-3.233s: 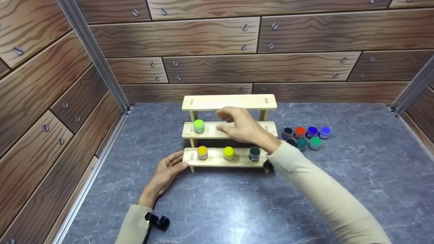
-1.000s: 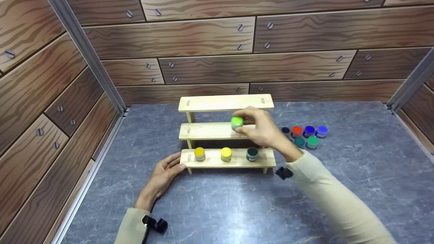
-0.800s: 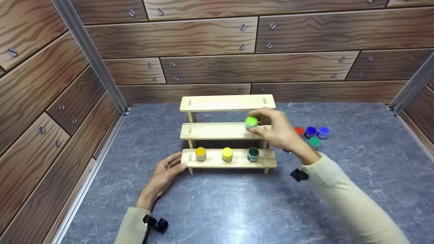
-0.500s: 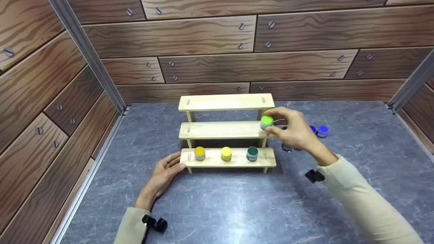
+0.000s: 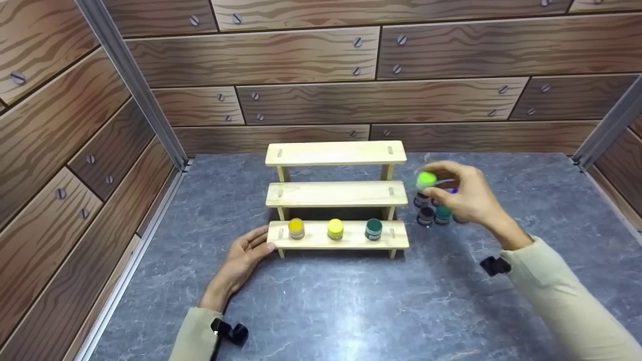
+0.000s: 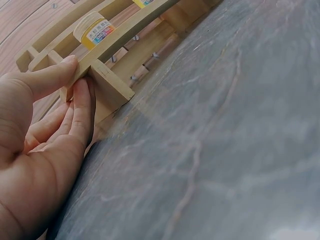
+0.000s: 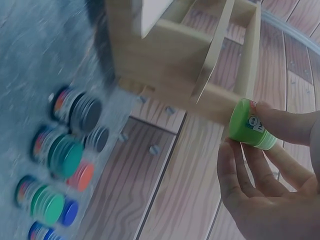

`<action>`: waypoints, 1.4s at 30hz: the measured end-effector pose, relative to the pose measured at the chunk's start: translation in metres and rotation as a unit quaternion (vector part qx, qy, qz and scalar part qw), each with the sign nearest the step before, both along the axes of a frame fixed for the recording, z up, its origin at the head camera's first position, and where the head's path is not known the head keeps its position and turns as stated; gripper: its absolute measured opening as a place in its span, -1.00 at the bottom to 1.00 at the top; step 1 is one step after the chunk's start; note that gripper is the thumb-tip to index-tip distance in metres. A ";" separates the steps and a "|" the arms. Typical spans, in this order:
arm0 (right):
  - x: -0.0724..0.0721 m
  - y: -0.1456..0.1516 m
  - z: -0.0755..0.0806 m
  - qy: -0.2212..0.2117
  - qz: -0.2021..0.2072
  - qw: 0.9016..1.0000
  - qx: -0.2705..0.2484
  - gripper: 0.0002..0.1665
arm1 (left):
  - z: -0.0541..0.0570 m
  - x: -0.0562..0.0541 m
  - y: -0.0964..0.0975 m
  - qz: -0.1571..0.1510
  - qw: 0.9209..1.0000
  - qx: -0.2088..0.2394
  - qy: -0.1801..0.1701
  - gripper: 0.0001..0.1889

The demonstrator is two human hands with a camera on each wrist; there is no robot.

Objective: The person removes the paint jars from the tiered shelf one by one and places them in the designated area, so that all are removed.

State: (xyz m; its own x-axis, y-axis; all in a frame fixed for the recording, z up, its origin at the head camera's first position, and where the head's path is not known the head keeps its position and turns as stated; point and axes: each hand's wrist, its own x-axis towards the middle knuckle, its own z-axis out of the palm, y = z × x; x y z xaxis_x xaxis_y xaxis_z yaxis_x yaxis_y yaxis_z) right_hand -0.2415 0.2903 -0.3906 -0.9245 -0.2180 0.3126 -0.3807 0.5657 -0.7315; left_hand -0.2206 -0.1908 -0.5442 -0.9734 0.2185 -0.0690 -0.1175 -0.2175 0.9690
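We're mid-carry: right hand (image 5: 464,195) pinches the green jar (image 5: 426,179) above the loose jars (image 5: 434,213); left hand (image 5: 246,250), fingers straight, steadies the rack (image 5: 336,193). Next, probably a free spot for it.

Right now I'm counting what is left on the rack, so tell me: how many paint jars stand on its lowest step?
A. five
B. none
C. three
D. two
C: on the lowest step of the wooden rack stand an orange-yellow jar, a yellow jar and a dark green jar; the two steps above are bare, and the light green jar is in the right hand, off the rack.
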 end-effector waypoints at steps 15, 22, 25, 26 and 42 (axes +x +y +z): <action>0.009 0.057 -0.018 -0.002 -0.045 0.998 0.045 -0.47 | -0.001 0.000 0.000 -0.004 1.000 0.002 0.002 -0.26; 0.008 0.082 -0.033 -0.036 -0.071 0.996 0.051 -0.45 | -0.002 -0.001 0.000 -0.003 1.000 0.004 0.001 -0.28; 0.005 0.092 -0.039 -0.041 -0.081 0.995 0.052 -0.45 | -0.002 -0.001 0.000 0.000 1.000 0.007 0.001 -0.28; 0.004 0.095 -0.040 -0.040 -0.083 0.994 0.053 -0.45 | -0.002 -0.001 0.000 -0.001 1.000 0.006 0.002 -0.28; -0.004 0.116 -0.069 -0.044 -0.096 0.993 0.052 -0.43 | -0.002 -0.001 0.000 -0.002 1.000 0.002 0.005 -0.27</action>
